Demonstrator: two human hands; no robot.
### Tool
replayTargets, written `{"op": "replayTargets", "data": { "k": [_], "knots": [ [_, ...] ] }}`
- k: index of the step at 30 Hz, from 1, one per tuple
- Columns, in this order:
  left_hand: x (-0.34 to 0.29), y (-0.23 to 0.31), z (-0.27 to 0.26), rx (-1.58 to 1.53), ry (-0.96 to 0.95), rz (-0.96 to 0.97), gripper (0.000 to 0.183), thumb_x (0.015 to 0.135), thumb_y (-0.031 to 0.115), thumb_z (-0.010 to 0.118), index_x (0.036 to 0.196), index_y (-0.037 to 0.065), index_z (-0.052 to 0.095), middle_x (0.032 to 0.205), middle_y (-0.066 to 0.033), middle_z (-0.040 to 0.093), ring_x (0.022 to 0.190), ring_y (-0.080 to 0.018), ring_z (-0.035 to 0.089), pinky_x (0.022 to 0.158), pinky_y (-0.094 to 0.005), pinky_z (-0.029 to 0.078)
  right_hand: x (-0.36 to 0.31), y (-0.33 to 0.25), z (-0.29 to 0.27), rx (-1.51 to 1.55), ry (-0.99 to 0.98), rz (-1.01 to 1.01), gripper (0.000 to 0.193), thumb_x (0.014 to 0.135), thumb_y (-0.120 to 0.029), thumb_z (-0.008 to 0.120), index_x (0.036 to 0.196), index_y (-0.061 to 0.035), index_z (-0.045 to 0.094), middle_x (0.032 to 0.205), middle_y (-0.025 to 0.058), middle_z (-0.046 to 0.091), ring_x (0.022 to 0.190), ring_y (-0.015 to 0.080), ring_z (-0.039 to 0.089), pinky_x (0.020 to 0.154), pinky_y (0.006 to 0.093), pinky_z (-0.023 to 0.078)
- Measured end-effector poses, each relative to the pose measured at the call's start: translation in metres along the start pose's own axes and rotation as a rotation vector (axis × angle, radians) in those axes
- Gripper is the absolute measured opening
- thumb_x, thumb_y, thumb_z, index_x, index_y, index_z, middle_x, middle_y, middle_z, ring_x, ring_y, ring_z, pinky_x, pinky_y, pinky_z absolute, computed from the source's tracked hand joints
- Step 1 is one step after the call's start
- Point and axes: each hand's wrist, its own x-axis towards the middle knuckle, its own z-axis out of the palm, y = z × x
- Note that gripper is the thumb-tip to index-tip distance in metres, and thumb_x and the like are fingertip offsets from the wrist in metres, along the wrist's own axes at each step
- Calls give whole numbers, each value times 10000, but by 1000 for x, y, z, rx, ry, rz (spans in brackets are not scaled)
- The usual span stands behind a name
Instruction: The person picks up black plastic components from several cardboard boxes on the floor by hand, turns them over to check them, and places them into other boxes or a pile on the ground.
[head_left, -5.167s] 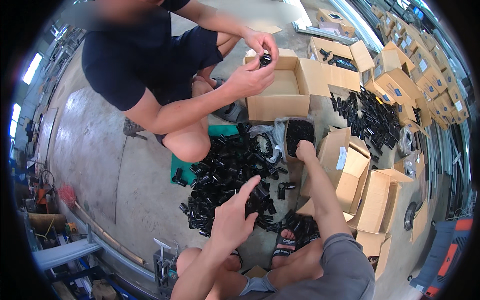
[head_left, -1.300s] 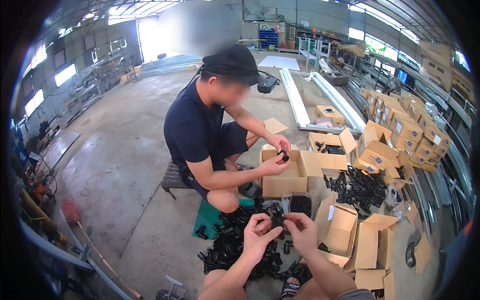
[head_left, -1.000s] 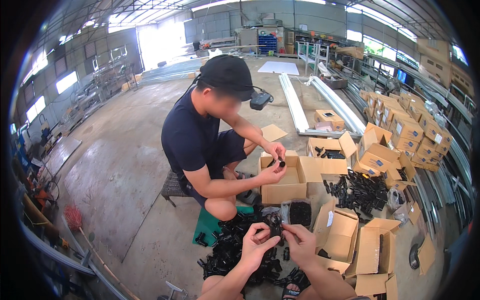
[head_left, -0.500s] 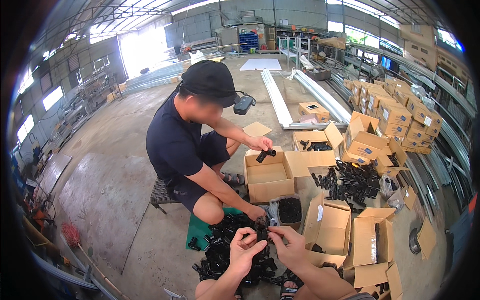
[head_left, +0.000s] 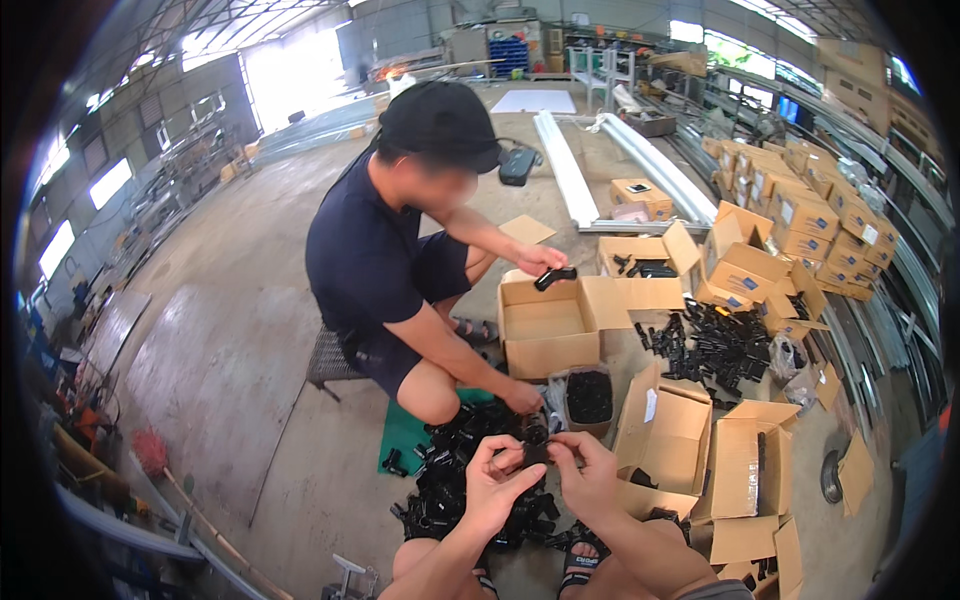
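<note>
Between both my hands is a black plastic fitting (head_left: 537, 452), held up over a heap of similar black fittings (head_left: 450, 490). My left hand (head_left: 497, 482) pinches its left side with thumb and forefinger. My right hand (head_left: 586, 474) grips the other side with closed fingertips. The fitting's exact shape is partly covered by my fingers. Just beyond it, a co-worker's lower hand (head_left: 523, 397) reaches down close to the heap and a small bin of tiny black pieces (head_left: 588, 402). The co-worker's other hand (head_left: 543, 261) holds another black fitting (head_left: 556, 278) above an open cardboard box (head_left: 549, 366).
The co-worker (head_left: 365, 250) sits on a low woven stool (head_left: 335, 362) across from me. Open cartons (head_left: 655, 435) stand at my right, beyond them a second pile of black fittings (head_left: 715, 345) and stacked boxes (head_left: 805, 215). A green mat (head_left: 398, 430) lies under the heap's left edge.
The whole view has shifted slightly. My hands still hold the fitting, which looks tilted differently. The co-worker's raised fitting has turned a little.
</note>
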Motion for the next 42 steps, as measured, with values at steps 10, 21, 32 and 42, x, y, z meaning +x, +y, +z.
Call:
{"op": "replayTargets", "data": {
  "k": [10, 21, 32, 42],
  "knots": [
    [1, 4, -4, 88, -11, 29, 397, 835, -89, 736, 1121, 64, 507, 1064, -87, 698, 982, -120, 644, 869, -284, 523, 5, -2, -6, -150, -154, -118, 101, 931, -81, 624, 966, 13, 643, 847, 143, 624, 760, 255, 648, 690, 335, 500],
    [1, -4, 1, 51, 17, -19, 423, 782, -111, 770, 1084, 81, 544, 828, 51, 548, 794, -44, 485, 754, -223, 454, 11, -10, -26, -162, -387, 59, 215, 976, -198, 582, 876, -9, 574, 737, 174, 575, 626, 305, 558, 604, 380, 459],
    [3, -6, 0, -50, 26, -40, 422, 779, -133, 755, 1073, 79, 540, 837, 42, 545, 792, -38, 489, 759, -214, 469, 12, -7, -28, -48, -341, 66, 181, 966, -206, 607, 1019, -33, 616, 825, 188, 639, 674, 325, 614, 637, 366, 496],
    [6, -13, -3, 1, 73, -91, 419, 760, -96, 774, 1061, 94, 554, 875, 64, 543, 809, -33, 486, 753, -197, 430, 13, -6, -26, -133, -249, 3, 203, 920, -175, 666, 1058, -35, 614, 855, 158, 649, 746, 275, 664, 684, 349, 518]
  ]
}}
